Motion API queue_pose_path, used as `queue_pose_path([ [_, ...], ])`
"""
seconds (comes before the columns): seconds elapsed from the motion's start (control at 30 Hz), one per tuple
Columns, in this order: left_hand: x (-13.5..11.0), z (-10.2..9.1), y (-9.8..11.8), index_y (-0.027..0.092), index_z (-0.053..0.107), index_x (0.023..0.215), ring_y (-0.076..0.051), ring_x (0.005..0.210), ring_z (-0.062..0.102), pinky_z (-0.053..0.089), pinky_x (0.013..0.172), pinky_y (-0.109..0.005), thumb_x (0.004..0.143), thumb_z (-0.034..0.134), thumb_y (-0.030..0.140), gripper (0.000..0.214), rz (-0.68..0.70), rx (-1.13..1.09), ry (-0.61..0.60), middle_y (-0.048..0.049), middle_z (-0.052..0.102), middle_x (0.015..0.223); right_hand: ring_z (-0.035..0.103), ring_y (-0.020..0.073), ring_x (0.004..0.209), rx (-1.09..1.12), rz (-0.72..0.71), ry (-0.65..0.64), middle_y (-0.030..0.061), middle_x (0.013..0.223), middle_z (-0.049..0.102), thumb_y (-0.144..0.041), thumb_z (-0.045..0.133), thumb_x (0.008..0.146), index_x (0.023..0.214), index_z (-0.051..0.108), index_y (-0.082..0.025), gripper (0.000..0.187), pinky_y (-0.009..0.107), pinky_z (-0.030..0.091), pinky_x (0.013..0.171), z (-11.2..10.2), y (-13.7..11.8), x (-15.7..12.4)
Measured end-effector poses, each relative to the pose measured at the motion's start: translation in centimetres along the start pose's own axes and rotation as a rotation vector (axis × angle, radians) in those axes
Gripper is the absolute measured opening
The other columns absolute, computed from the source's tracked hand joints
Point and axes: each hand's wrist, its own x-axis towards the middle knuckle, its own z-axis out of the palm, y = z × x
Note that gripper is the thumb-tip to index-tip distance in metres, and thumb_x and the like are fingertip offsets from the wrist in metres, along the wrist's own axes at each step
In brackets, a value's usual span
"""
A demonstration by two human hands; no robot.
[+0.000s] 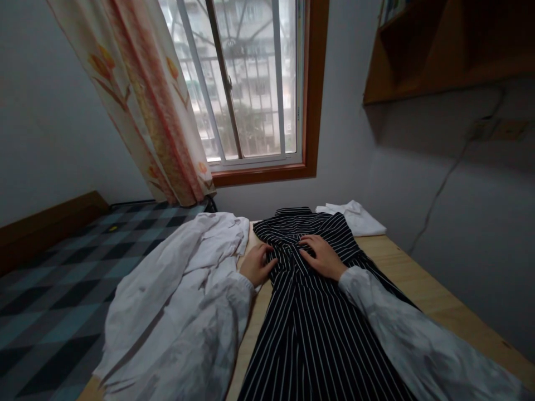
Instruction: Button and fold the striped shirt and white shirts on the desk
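Dress (301,317) lies lengthwise on the surface (422,284), top end away from the person, apparently laid straight so its cloth stays flat. On its upper front, the right hand (326,259) rests, fingers apart and loosely bent; at its left edge the left hand (256,264) touches it, fingers curled but open, seemingly steadying both sides. Left of the dress sprawls a shirt (200,245); beyond its top right sits folded cloth (361,219), perhaps leaving it room. Farther left is the bed (54,312).
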Motion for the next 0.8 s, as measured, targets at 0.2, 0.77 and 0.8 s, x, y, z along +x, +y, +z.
queue_pose_path([
  [0.2,-0.2,0.5,-0.5,0.022,0.07,0.113,-0.031,0.126,0.065,0.049,0.114,-0.048,0.092,0.077,0.039,0.029,0.027,-0.007,-0.04,-0.0129,0.071,0.129,0.071,0.0229,0.103,0.003,0.099,-0.081,0.0061,0.109,0.079,-0.036,0.067,0.1,0.11,0.073,-0.022,0.019,0.035,0.054,0.095,1.4,-2.5,5.5],
  [0.77,-0.2,1.3,-1.6,0.024,0.071,0.091,-0.028,0.113,0.068,0.052,0.107,-0.045,0.091,0.069,0.023,0.002,-0.039,-0.105,0.082,-0.0082,0.075,0.111,0.075,0.0242,0.101,-0.169,0.224,-0.129,0.0065,0.109,0.081,-0.029,0.062,0.099,0.115,0.071,-0.024,0.019,0.03,0.051,0.086,6.5,-3.3,10.4],
  [0.8,-0.2,1.3,-1.5,0.024,0.071,0.091,-0.028,0.114,0.068,0.051,0.108,-0.045,0.091,0.07,0.023,0.001,-0.031,-0.106,0.082,-0.0084,0.075,0.112,0.075,0.0245,0.101,-0.159,0.288,-0.113,0.0071,0.109,0.081,-0.029,0.06,0.099,0.114,0.072,-0.024,0.02,0.031,0.051,0.086,6.5,-2.9,10.4],
])
